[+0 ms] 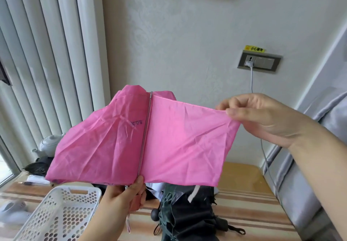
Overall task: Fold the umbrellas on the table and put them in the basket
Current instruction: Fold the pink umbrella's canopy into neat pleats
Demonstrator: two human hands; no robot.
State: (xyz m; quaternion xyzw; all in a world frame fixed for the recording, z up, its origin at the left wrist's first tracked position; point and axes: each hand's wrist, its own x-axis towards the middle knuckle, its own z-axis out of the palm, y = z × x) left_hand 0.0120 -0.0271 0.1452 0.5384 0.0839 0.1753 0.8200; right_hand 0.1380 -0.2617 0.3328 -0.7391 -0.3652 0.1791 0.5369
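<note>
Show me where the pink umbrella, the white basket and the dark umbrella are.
pink umbrella (178, 139): head view, stretched canopy panel.
white basket (62, 216): head view, perforated inner wall.
dark umbrella (187, 214): head view, crumpled fabric.

A: Where does the light come from?
B: Daylight from the left, through the pale curtains (47, 53). It is bright and soft, with faint shadows.
A: Any glare?
B: A sheen on the bare wood of the surface (249, 177), and the pink cloth (178, 143) glows where light passes through.
A: Is it sharp?
B: Mostly. The basket (62, 214) is slightly blurred, and straight lines bow near the edges.
</note>
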